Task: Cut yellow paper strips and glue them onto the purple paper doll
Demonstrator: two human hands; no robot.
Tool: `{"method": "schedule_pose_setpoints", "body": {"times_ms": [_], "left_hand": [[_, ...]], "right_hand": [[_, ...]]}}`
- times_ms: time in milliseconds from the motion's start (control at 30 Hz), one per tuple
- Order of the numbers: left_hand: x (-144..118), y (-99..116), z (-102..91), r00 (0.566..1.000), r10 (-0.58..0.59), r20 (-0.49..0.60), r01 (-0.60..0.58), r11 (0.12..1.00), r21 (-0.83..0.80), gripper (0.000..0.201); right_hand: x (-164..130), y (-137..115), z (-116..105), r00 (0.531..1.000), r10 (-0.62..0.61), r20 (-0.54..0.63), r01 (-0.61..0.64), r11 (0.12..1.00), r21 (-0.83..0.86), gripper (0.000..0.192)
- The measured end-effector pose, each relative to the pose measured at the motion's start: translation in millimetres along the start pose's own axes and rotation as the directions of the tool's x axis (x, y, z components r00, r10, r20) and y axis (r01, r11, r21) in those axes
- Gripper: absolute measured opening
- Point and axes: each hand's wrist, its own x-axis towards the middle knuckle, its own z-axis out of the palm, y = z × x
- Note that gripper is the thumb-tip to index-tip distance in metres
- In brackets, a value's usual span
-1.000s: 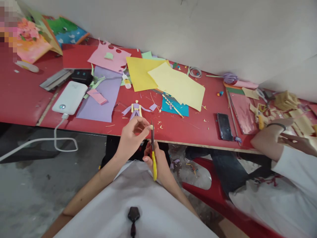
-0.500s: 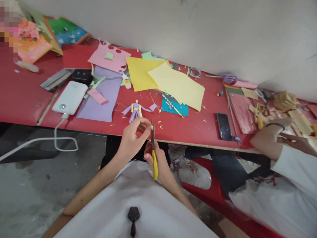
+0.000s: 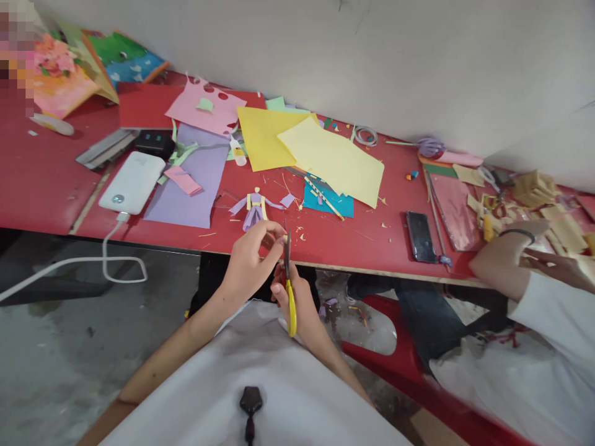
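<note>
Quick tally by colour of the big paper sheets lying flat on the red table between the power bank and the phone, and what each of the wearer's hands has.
Yellow sheets: 2
Purple sheet: 1
Pink sheet: 1
Blue sheet: 1
Total: 5
Left hand: pinches 1 small paper scrap
Right hand: grips 1 pair of scissors

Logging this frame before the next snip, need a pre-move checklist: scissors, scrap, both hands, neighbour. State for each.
1. Right hand has a grip on the yellow-handled scissors: ok.
2. Left hand pinches the small pale paper scrap at the blades: ok.
3. Left fingertips away from the blades: not ok, they sit right beside them.
4. Blades open or shut: cannot tell, seen edge-on.
5. Paper figure on the red table out of the cut: ok, it lies beyond the hands.
6. Neighbour's arm apart from the scissors: ok, far to the right.
</note>
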Motion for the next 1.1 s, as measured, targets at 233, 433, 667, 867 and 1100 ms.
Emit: {"method": "schedule_pose_setpoints", "body": {"times_ms": [233,433,667,867,1100], "left_hand": [[0,0,-0.2,1.000,-0.013,0.014,0.013,1.000,-0.005,0.003],[0,-1,-0.7,1.000,-0.005,0.019,0.005,1.000,0.009,0.003],[2,-3,-0.1,1.000,-0.006,0.006,0.006,1.000,-0.005,0.004],[2,-4,0.7,1.000,-0.030,0.007,0.031,0.999,-0.044,0.007],[1,-3,0.7,0.999,-0.039,0.016,0.041,0.995,-0.092,0.012]], "right_hand": [[2,-4,-1,1.000,-0.009,-0.016,0.008,0.998,-0.055,0.052],[2,-7,-4,1.000,0.007,-0.013,-0.008,0.995,-0.102,0.051],[3,-8,-4,1.000,0.006,-0.020,-0.008,0.991,-0.130,0.052],[4,-5,-4,0.999,0.015,-0.028,-0.019,0.988,-0.151,0.049],[3,-11,-7,1.000,0.015,-0.013,-0.017,0.984,-0.175,0.048]]}}
